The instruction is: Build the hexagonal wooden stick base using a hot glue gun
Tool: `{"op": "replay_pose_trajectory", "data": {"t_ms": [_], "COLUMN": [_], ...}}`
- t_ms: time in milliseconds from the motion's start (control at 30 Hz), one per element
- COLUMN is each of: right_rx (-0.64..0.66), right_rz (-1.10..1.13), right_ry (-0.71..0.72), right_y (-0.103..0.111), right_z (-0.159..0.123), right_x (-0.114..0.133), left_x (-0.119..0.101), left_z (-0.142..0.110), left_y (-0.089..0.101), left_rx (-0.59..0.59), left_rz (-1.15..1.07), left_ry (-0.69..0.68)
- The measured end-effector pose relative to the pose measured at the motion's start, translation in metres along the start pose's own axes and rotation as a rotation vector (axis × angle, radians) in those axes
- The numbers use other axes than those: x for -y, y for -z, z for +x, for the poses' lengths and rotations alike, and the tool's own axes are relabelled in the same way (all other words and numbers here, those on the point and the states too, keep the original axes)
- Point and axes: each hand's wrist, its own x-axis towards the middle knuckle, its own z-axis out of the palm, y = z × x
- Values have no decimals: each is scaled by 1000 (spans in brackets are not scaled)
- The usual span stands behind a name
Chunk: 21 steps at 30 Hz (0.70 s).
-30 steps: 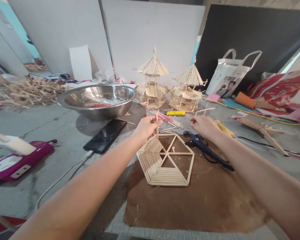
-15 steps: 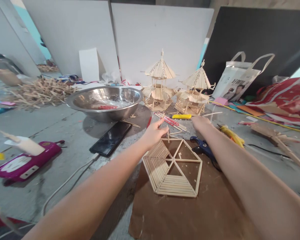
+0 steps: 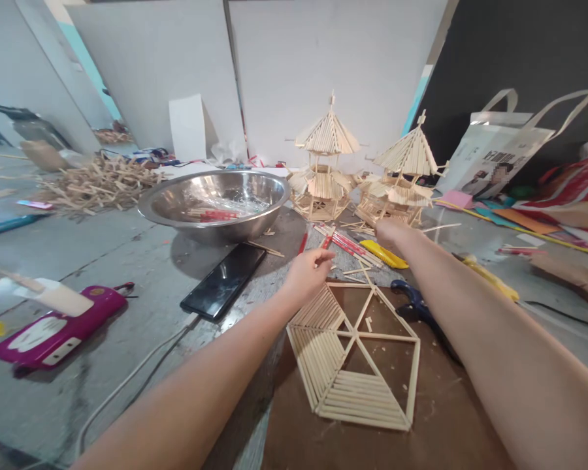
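Observation:
My left hand [image 3: 310, 275] is closed just beyond the far left edge of a hexagonal stick frame [image 3: 357, 336]. A thin wooden stick with a red part [image 3: 327, 241] rises from its fingertips. Three sections of the frame are filled with rows of sticks; the others are open. The frame lies on a brown sheet [image 3: 318, 447]. My right hand [image 3: 391, 232] reaches in front of the smaller stick pavilion [image 3: 406, 156], its fingers hidden from view. Close below its wrist lies a yellow utility knife [image 3: 384, 254]. Red-and-wood sticks [image 3: 349, 245] lie between the hands.
A steel basin [image 3: 215, 228] stands left of a taller stick pavilion [image 3: 328, 134]. Nearer me are a black phone [image 3: 224, 281] on a cable and a purple power strip [image 3: 61, 326]. Dark blue-handled pliers [image 3: 414, 303] lie under my right forearm. A stick pile [image 3: 98, 186] sits far left.
The view has shifted, with the frame now nearer. The yellow knife has turned from level to slanting. My left fingers have drawn closer together, and the right hand remains by the smaller pavilion.

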Motion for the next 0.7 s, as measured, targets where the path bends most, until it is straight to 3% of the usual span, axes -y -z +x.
{"op": "replay_pose_trajectory", "data": {"t_ms": [267, 533, 700], "right_rx": [21, 153, 56], "right_rz": [-45, -101, -11], "right_ry": [116, 68, 87], "right_y": [8, 9, 3], "right_z": [22, 33, 34], "right_x": [23, 43, 43], "left_x": [1, 2, 1], "left_z": [-1, -1, -1], "left_y": [0, 1, 1], "left_rx": [-6, 5, 4], "left_rz": [35, 55, 46], "left_ry": [-23, -7, -15]}}
